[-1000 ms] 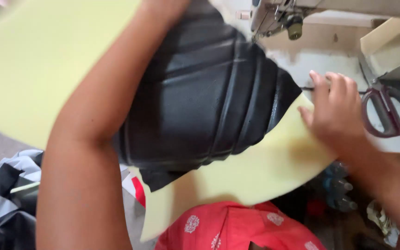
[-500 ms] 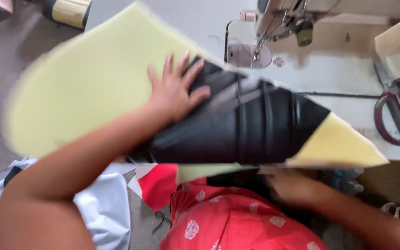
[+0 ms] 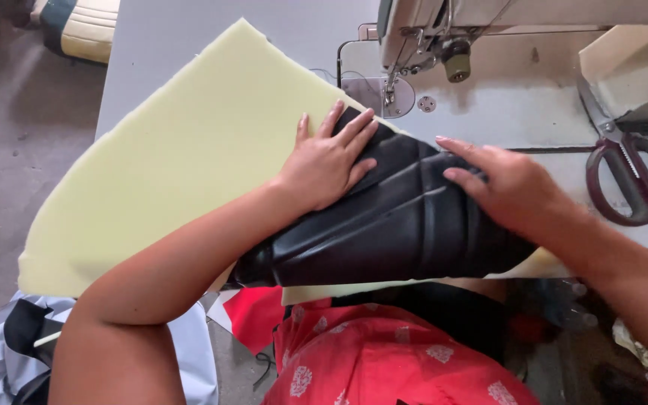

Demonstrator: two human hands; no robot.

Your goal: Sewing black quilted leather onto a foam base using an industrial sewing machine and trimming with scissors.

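1. The left hand (image 3: 329,166) is laid flat, fingers spread, on the near edge of the black ribbed panel (image 3: 406,225), where that panel meets the pale yellow foam sheet (image 3: 181,165). Nothing is clamped; the panel is only pressed down.
2. The right hand (image 3: 515,187) is likewise laid open on the panel's far side, fingers extended toward the left hand. The two hands are kept apart, with a strip of black panel between them.
3. The step in hand is judged to be the smoothing and squaring of the panel on the foam. The next move would seem to call for both layers to be held flat together and their edges kept matched as they are slid.
4. The panel lies on top of the foam, at the foam's right corner, under both hands and over the front edge of the bench (image 3: 489,120).
5. Beyond the panel, the sewing machine (image 3: 429,45) stands on the bench, its needle foot just behind the panel's far tip.
6. To the right of the panel, dark-handled scissors (image 3: 631,180) are left on the bench, well apart from the hands.
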